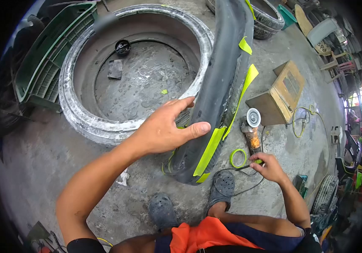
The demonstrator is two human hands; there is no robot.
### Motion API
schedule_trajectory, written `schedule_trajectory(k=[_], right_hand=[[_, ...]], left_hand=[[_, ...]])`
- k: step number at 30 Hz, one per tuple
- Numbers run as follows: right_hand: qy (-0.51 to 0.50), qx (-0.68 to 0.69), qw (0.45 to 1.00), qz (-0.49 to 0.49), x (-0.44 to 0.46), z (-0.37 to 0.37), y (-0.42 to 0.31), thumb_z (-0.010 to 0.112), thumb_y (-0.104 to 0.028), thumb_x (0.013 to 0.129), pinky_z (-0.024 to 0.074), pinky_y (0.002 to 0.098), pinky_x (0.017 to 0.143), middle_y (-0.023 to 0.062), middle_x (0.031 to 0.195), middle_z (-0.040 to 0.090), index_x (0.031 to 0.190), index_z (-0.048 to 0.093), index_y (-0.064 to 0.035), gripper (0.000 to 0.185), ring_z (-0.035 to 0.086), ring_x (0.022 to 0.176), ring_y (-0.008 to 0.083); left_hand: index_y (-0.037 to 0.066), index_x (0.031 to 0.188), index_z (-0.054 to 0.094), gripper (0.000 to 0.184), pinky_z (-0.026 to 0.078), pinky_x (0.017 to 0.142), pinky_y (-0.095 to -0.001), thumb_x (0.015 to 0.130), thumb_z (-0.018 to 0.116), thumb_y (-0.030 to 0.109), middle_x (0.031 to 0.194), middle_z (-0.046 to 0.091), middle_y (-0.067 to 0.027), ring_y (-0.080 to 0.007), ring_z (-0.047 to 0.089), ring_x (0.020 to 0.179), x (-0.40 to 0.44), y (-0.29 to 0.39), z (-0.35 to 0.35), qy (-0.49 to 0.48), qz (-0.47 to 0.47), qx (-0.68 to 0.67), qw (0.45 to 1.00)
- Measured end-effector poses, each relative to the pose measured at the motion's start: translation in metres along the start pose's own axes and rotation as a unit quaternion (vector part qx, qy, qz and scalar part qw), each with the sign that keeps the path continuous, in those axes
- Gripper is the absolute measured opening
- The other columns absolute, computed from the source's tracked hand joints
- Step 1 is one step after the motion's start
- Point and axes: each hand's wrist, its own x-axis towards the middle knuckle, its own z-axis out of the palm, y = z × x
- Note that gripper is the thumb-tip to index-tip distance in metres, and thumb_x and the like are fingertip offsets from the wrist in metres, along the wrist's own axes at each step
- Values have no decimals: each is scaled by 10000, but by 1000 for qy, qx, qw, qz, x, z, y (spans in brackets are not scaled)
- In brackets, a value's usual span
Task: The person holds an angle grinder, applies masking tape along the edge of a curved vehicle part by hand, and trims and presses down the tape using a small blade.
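Note:
My left hand (170, 126) rests on the near part of a black tire (225, 63) standing upright in front of me, thumb and fingers spread apart. Strips of yellow-green tape (209, 152) stick to the tire's right side, some with loose ends. On the right, my right hand (266, 165) has its fingers closed around the rear end of an angle grinder (252, 131), whose round disc points away from me. A ring of yellow-green tape (238, 158) lies on the floor just left of the grinder's handle.
A large tire (69, 97) lies flat at the left, beside a green crate (41, 63). Inside its ring are a small black container (122, 47) and a grey piece (114, 69). A wooden box (280, 95) and a yellow cord (295, 126) lie right. Dark cable loops near my feet.

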Motion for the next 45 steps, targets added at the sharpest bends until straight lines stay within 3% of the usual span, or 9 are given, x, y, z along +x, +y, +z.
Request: schedule_trajectory(k=[16, 19, 21, 25, 31, 33, 34, 40, 45], right_hand=[[31, 45, 991, 118, -62, 15, 29, 768, -150, 911, 543, 300, 714, 78, 937, 729, 1104, 705, -27, 238, 660, 784, 128], [32, 79, 987, 136, -59, 17, 30, 766, -148, 919, 538, 288, 715, 52, 930, 724, 1112, 699, -31, 235, 645, 794, 102], [33, 103, 985, 137, -55, 17, 31, 765, -148, 923, 536, 281, 717, 34, 923, 718, 1117, 696, -33, 236, 638, 800, 91], [38, 160, 975, 152, -45, 15, 40, 750, -133, 934, 529, 267, 712, 0, 899, 696, 1123, 691, -46, 216, 633, 799, 81], [65, 251, 948, 185, -24, 9, 31, 704, -133, 959, 503, 252, 680, 9, 871, 673, 1126, 675, -51, 188, 623, 747, 82], [68, 269, 941, 195, -20, 11, 28, 692, -141, 967, 496, 249, 671, 9, 860, 665, 1131, 666, -45, 192, 621, 734, 88], [82, 292, 932, 199, -17, 11, 26, 684, -148, 973, 495, 251, 667, 9, 859, 661, 1139, 659, -42, 199, 623, 732, 92], [87, 321, 920, 207, -15, 13, 22, 671, -145, 982, 494, 249, 665, 8, 880, 655, 1162, 648, -36, 212, 625, 731, 95], [89, 334, 912, 221, -21, 16, 24, 670, -147, 983, 492, 242, 669, 7, 882, 657, 1170, 646, -37, 218, 626, 737, 91]], left_hand=[[-18, 1424, 526, 621, 435, 1075, -355, 944, 728, 320, 1250, 675, -128, -197, 611, 1200, -1, -3, 5, 3, -8, -84, 996], [-9, 1320, 606, 464, 459, 1020, -322, 979, 683, 296, 1116, 698, -89, -157, 628, 1099, -13, -19, -7, 75, 16, -101, 992], [-1, 1066, 673, 287, 492, 867, -291, 1020, 620, 278, 914, 680, -36, -120, 623, 903, -19, -32, -27, 115, -21, -76, 990], [17, 851, 626, 330, 471, 720, -286, 1040, 584, 285, 768, 621, -6, -94, 562, 740, -39, -63, -66, 165, -83, -29, 982], [-13, 863, 603, 349, 488, 697, -355, 1008, 602, 304, 737, 608, -130, -228, 610, 688, -58, -96, -82, 202, -106, 227, 947], [-7, 921, 653, 325, 506, 733, -440, 987, 612, 308, 814, 660, -196, -361, 668, 780, -58, -100, -67, 241, 32, 319, 916], [3, 981, 688, 328, 504, 801, -490, 982, 599, 319, 883, 691, -225, -430, 668, 874, -58, -91, -67, 213, -19, 303, 929], [-5, 939, 650, 437, 457, 734, -500, 1027, 506, 398, 831, 635, -260, -452, 619, 808, -57, -75, -70, 108, -155, 325, 926], [18, 930, 682, 462, 443, 744, -539, 1038, 477, 418, 836, 651, -259, -472, 616, 818, -58, -74, -67, 107, -143, 356, 917]])
